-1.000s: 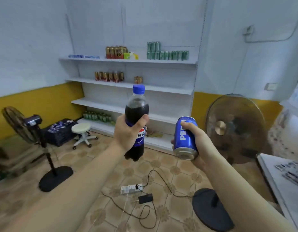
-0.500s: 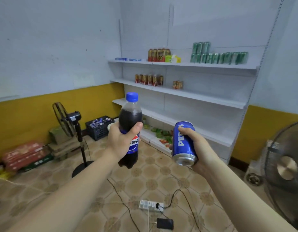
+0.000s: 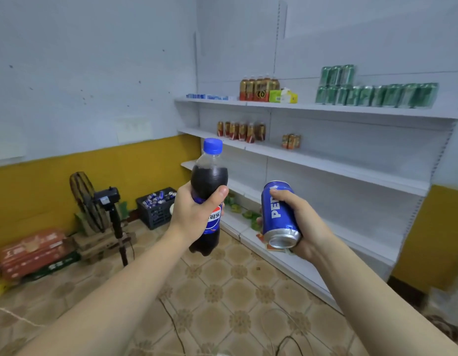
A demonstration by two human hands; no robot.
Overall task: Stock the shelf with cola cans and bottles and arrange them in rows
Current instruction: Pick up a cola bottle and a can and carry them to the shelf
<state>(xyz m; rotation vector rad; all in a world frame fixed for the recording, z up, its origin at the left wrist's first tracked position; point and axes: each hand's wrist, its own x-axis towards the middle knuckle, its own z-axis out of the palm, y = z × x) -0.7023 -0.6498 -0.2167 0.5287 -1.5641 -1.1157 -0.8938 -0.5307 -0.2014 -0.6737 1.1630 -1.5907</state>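
My left hand [image 3: 194, 214] grips a dark cola bottle [image 3: 208, 181] with a blue cap, held upright around its label. A blue cola can [image 3: 278, 214] is tilted in my right hand [image 3: 306, 224], its base towards me. Both are held out in front of the white shelf unit [image 3: 338, 173], which runs along the right wall. Its third shelf behind the bottle and can is bare. A black crate [image 3: 156, 206] holding several blue cans stands on the floor by the shelf's far end.
Green cans [image 3: 377, 95] and brown bottles [image 3: 257, 88] stand on the top shelf, smaller brown bottles [image 3: 240, 131] on the second. A standing fan [image 3: 94, 204], a cardboard box and red packs [image 3: 32, 250] line the left wall. Cables [image 3: 171, 322] lie on the tiled floor.
The view has swung left and closer to the shelf, which now fills the right side. The big fan on the right has left the view. Both hands keep their holds.
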